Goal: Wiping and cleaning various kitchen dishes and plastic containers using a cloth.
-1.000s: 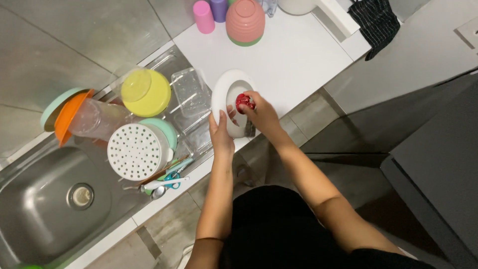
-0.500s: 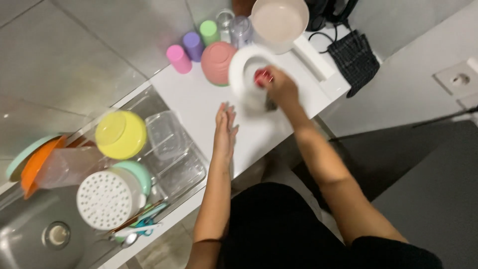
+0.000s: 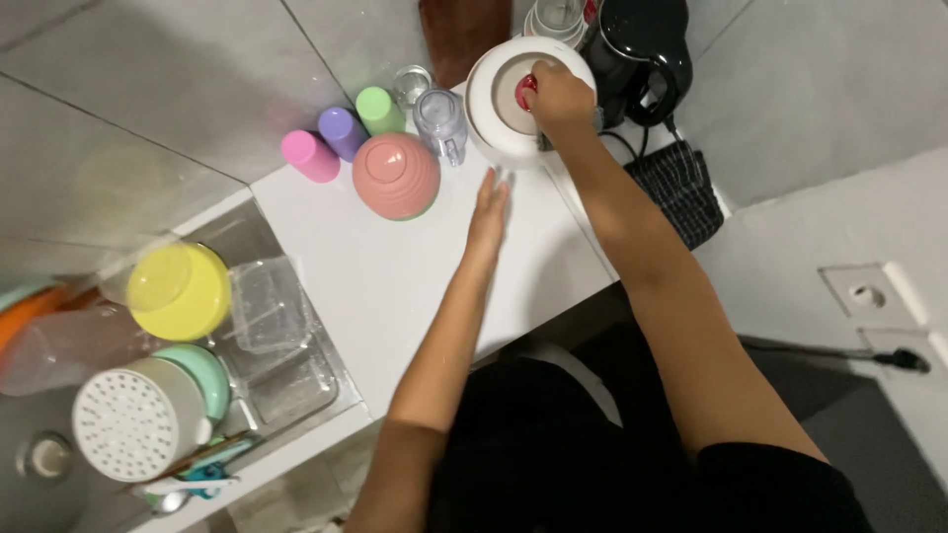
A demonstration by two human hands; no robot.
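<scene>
At the far edge of the white table (image 3: 395,286), your right hand (image 3: 558,97) is curled tight around a small red thing (image 3: 524,91), pressed against a round white bowl (image 3: 499,109). Your left hand (image 3: 488,212) lies open and flat on the table, just below the bowl, near a pink bowl (image 3: 396,176)

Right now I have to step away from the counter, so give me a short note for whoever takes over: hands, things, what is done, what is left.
Right hand: grips a small red thing against the white bowl at the counter's far end.
Left hand: flat and empty on the white counter.
Nearby: pink bowl upside down, black kettle beside the white bowl.
Done: white bowl is out of the drying rack.
Left: bowl not yet released; yellow bowl sits in the rack.
</scene>
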